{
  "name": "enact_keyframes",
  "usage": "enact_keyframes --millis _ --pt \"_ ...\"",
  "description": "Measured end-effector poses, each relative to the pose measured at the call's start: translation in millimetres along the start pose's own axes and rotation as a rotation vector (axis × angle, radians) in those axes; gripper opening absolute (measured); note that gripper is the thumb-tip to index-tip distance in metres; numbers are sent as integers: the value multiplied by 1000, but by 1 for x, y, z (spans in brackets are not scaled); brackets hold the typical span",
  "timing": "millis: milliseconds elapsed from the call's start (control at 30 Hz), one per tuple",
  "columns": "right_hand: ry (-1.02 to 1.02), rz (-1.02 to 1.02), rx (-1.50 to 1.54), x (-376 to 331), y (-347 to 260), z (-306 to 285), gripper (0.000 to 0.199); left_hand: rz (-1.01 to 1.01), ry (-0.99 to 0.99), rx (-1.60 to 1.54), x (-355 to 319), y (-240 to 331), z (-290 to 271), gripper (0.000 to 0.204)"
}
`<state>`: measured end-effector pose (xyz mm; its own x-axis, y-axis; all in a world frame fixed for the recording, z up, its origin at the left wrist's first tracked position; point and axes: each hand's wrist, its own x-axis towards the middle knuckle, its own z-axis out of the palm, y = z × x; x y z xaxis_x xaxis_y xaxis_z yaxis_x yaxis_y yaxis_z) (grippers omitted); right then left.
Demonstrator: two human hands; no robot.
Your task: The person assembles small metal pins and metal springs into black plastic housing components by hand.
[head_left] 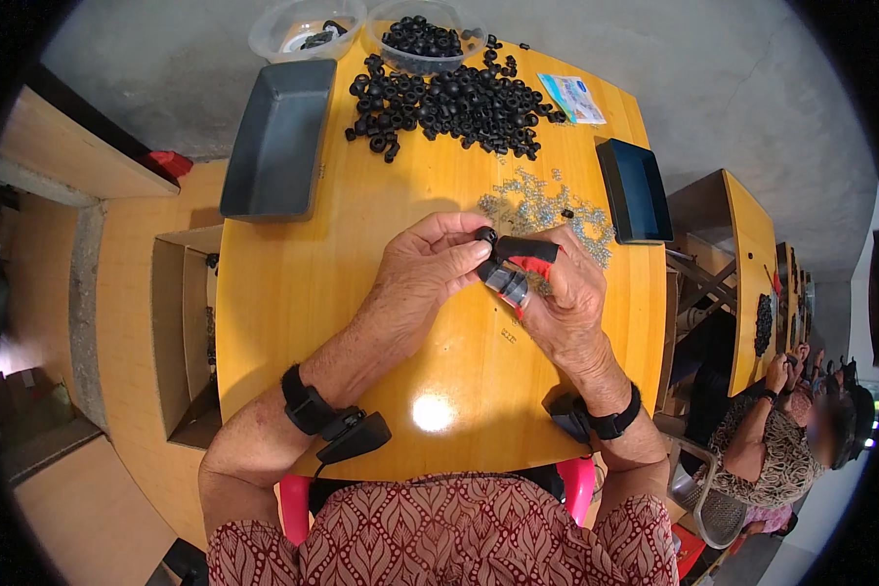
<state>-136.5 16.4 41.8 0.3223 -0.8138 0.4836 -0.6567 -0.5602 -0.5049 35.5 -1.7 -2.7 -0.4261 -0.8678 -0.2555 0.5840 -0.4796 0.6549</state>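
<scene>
1. Fabric with a red-brown leaf print (pixel 439 537) lies nearest, at the lower edge below both forearms; each wrist wears a black strap with a small black device (pixel 352 435).
2. The round-cornered yellow wooden table (pixel 293 293) bears both hands, which meet above its middle.
3. The left hand (pixel 425 269) is curled, its fingertips pinching a small black rubber ring (pixel 485 234) at the point where the two hands touch.
4. The right hand (pixel 566 298) is also curled, its fingers closed about a tool with red and grey sleeves (pixel 518 269); the ring sits at the tool's upper end, pressed between the two hands. How the ring sits on the tool cannot be told.
5. Just beyond the right hand lies a scatter of small silvery metal parts (pixel 547 210), spreading toward the far right.
6. To the right of that scatter, at the table's edge, stands a small dark rectangular plastic tray (pixel 635 190).
7. Beyond the left hand and well to its left lies a larger dark grey rectangular tray (pixel 278 137), reaching over the table's edge.
8. Farther out, straight ahead of both hands, spreads a heap of black rubber rings (pixel 449 103).
9. At the right of the heap lies a flat rectangular packet, pale with blue print (pixel 571 98); it is tilted on the wood.
10. Farthest off stand two clear round plastic tubs: the right tub (pixel 422 37) holds more black rings, the left tub (pixel 303 29) only a few dark bits.
11. Off to the right of the right hand, past the table, another person in patterned clothing (pixel 767 454) sits at a second yellow table (pixel 752 254).
</scene>
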Motion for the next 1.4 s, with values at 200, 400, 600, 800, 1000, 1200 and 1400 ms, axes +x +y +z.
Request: enact_keyframes --millis 200,400,600,800,1000,1200,1400 --pt "-19 4 23 0 -2 -5 28 17 -29 -41 1 1 -1 23" --pt "-35 44 18 -1 -1 -7 31 -5 2 5 1 -1 -1 22" --pt "-31 62 55 0 -1 -7 31 5 -8 51 0 1 0 22" --pt "-15 78 70 -3 2 -5 32 -18 14 38 1 0 0 22" --pt "-45 36 2 -2 -1 -7 32 -18 34 54 -2 0 2 23" --pt "-15 92 70 -5 1 -4 31 -14 18 -33 -1 -1 2 23" --pt "-10 62 39 -7 2 -3 32 -11 33 -28 -1 0 3 22"
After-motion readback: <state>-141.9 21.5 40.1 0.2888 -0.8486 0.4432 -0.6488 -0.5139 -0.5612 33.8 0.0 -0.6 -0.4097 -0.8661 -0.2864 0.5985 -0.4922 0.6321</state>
